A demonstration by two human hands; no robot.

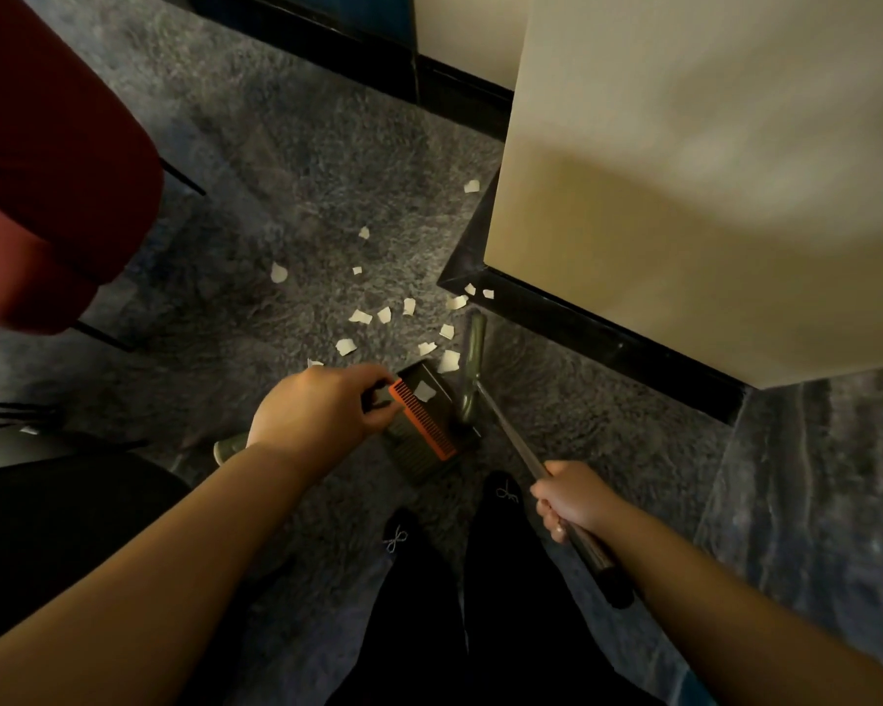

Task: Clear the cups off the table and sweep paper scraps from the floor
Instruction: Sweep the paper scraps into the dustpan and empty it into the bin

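Observation:
Several white paper scraps (pixel 384 314) lie scattered on the grey carpet in front of me. My left hand (pixel 322 410) grips the handle of a black dustpan (pixel 432 400) with an orange comb edge; the pan rests on the floor with one scrap on it. My right hand (pixel 574 499) grips the long metal handle of a broom (pixel 513 440), whose green head (pixel 472 349) lies on the carpet just right of the pan, among the nearest scraps. No cups are in view.
A beige wall corner with a black baseboard (pixel 582 323) juts in at the right, with scraps against it. A red chair (pixel 47 170) on thin black legs stands at the left. My two black shoes (pixel 500 496) are just behind the dustpan.

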